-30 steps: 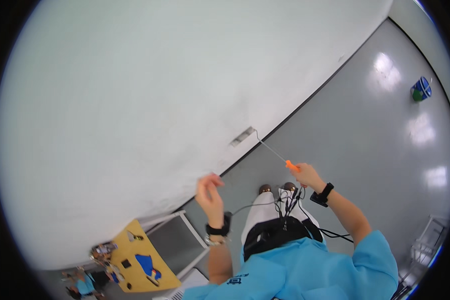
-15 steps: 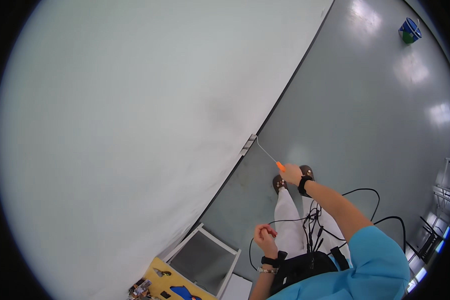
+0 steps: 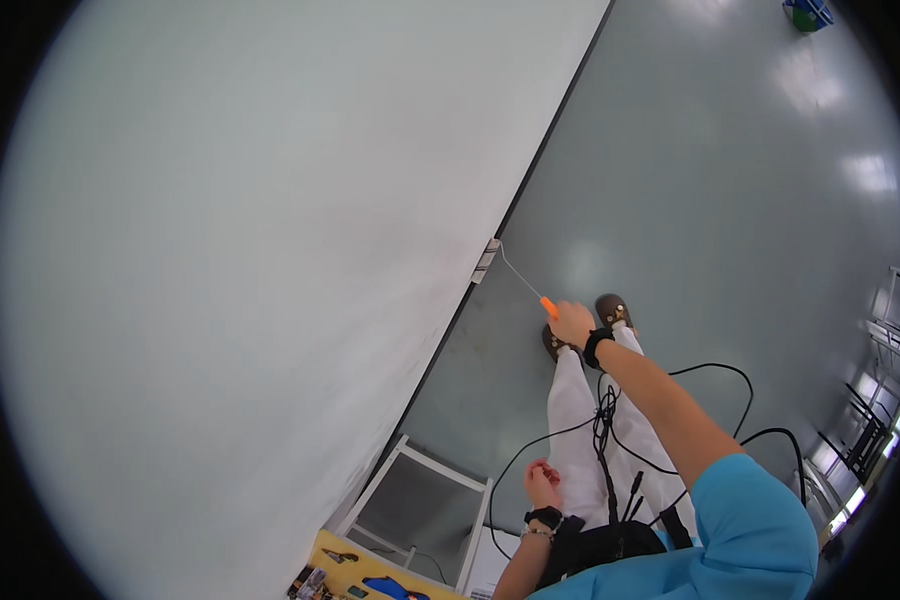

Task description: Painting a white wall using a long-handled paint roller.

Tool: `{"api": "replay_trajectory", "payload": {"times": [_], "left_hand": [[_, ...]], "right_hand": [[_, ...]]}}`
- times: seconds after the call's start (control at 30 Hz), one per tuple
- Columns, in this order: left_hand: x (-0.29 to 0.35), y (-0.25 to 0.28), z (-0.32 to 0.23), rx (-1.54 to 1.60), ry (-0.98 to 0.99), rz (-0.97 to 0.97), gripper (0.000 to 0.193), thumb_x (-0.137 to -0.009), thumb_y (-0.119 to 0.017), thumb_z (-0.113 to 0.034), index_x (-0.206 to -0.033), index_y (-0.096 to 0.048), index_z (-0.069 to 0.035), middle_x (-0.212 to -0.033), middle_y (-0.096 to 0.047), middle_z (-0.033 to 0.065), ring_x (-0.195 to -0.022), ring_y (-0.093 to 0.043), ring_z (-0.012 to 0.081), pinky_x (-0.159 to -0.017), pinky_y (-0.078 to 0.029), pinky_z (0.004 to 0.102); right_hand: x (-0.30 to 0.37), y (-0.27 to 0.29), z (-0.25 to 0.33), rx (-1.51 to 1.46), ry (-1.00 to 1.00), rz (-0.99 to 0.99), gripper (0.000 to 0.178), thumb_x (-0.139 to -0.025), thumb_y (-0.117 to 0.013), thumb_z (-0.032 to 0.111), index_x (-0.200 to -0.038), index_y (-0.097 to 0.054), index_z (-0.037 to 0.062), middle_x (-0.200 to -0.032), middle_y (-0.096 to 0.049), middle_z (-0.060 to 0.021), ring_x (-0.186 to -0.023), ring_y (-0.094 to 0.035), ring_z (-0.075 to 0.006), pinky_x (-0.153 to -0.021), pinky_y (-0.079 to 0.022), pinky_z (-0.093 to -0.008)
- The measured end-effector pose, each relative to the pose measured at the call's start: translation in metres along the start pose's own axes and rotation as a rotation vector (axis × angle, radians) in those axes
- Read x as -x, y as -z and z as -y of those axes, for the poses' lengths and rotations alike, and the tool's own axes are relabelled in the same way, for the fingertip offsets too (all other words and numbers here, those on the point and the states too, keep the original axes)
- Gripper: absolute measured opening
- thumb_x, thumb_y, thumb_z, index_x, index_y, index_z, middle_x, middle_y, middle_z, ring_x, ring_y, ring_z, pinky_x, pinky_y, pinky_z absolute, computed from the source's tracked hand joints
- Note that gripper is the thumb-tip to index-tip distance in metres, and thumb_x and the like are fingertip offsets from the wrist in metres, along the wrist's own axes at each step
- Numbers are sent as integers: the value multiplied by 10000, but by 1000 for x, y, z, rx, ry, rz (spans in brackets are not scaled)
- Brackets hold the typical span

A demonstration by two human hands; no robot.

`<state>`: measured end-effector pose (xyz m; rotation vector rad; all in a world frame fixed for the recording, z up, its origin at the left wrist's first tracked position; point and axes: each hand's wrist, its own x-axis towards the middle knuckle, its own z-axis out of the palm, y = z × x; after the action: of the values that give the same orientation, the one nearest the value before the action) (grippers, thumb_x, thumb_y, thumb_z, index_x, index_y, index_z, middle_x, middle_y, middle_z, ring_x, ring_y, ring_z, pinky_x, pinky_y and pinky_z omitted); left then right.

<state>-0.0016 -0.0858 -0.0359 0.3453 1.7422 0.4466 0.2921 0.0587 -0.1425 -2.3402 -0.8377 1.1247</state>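
Note:
A paint roller with a pale, dark-striped sleeve lies against the white wall, low down by the dark baseboard. Its thin bent metal rod runs to an orange handle. My right hand is wrapped round that handle, arm stretched forward over my feet. Close to my left thigh is my left hand, its fingers curled in, with reddish fingertips showing. Whether anything small sits in those fingers I cannot make out.
Black cables hang in loops before my legs. A white-framed stand is at the lower left beside a yellow tabletop bearing tools. A blue and green bucket stands far right on the grey floor. Metal racks line the right.
The view has shifted, so bucket and feet sit higher in it. My left hand has drawn in toward my thigh. My right hand keeps its grip, with the roller still low on the wall.

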Motion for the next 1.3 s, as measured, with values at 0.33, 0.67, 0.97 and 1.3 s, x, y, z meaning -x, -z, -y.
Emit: {"api": "replay_trajectory", "payload": {"times": [0.33, 0.67, 0.97, 1.3], "left_hand": [[-7, 12, 33, -1038, -476, 26, 143, -847, -526, -146, -833, -653, -80, -727, -640, 137, -641, -606, 316, -617, -472, 398], [2, 12, 7, -1030, -500, -16, 150, -882, -549, -175, -905, -631, -52, -747, -643, 130, -640, -611, 291, -612, -476, 383], [22, -70, -72, -432, -611, 175, 101, -976, -477, -95, -966, -563, -43, -661, -512, -7, -497, -429, 49, -445, -318, 202], [86, -122, -160, -304, -1266, 200, 96, -963, -480, -55, -931, -566, -28, -655, -550, 11, -489, -474, 65, -449, -350, 197]], "right_hand": [[-11, -25, -25, 52, -32, 6, 295, -850, -603, 275, -910, -617, -14, -837, -653, -213, -776, -656, -385, -706, -538, -452], [-5, -16, -15, -1, -72, 40, 296, -854, -615, 274, -896, -616, -19, -814, -659, -225, -763, -649, -402, -710, -529, -465], [60, 61, -17, -108, 139, -9, 306, -839, -635, 289, -909, -624, -10, -757, -648, -229, -746, -626, -431, -693, -501, -503], [206, 155, 7, -192, 252, 87, 407, -871, -625, 290, -1164, -587, 10, -776, -667, -188, -719, -648, -370, -655, -503, -420]]}}
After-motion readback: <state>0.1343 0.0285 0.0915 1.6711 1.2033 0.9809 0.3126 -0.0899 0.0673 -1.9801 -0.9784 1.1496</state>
